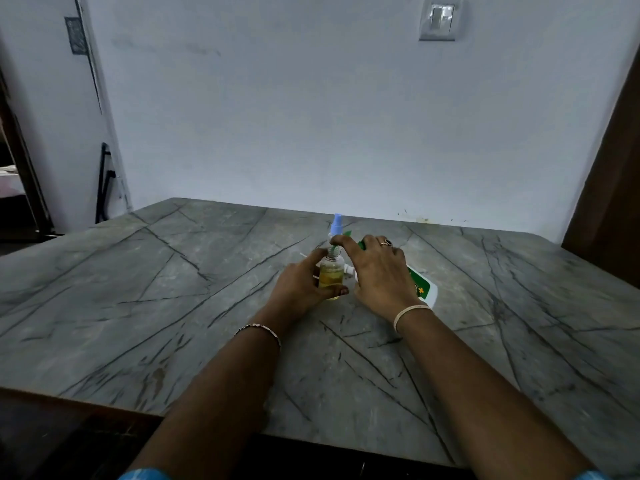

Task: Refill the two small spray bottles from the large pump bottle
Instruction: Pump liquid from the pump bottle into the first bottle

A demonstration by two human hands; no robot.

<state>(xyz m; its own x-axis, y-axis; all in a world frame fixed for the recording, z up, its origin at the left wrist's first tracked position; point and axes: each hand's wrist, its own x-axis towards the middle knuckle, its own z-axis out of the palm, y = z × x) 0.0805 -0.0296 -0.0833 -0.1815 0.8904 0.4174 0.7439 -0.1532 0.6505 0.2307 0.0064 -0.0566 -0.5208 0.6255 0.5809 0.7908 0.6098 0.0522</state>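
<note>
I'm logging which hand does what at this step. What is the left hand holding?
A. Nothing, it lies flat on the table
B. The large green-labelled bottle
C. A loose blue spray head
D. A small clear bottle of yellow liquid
D: the left hand grips the small clear bottle of yellow liquid, while the right hand pinches the blue spray head at its neck.

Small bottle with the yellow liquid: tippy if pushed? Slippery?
The bottle looks about half full, so it is probably light yet bottom-weighted. Narrow and upright, it might tip if pushed high. Its clear smooth wall is likely slick if liquid spills on it. The left hand wraps its body and the right hand pinches its neck, which should steady it.
</note>
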